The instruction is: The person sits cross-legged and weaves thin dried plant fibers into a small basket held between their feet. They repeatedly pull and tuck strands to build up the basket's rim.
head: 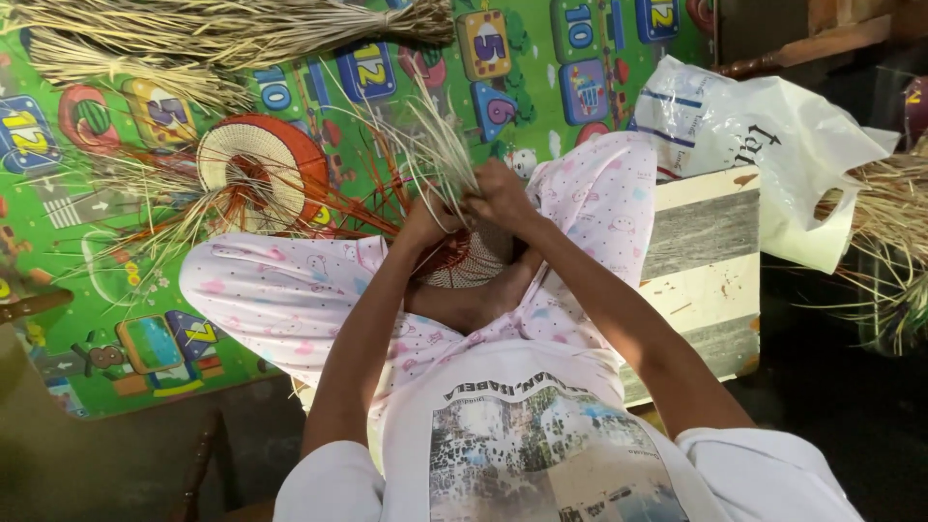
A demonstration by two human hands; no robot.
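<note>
Both hands are closed on the same tuft of pale straws (440, 155): left hand (422, 220) pinches low, right hand (500, 193) grips just beside it, knuckles up, the two touching or nearly so. The straws fan up and away from the fists, stiff and loose at the tips. Below the hands, resting on the foot (474, 302) between the knees, sits the weave (462, 259), a small disc of pale and reddish strands, partly hidden by the wrists. My risk notes: the tuft is thin and dry-looking, so a sharp bend near the grip could snap strands; a slack left pinch would let the last turns loosen. The disc is only propped on the foot, so a hard pull could slide it off. Long reddish strands (367, 208) trail across the mat (290, 387) to a finished disc (253, 172) and could snag or get dragged. Bundles (222, 29) lie well apart at the mat's far edge; a plastic bag (764, 135) sits on a board (706, 280) at right.
</note>
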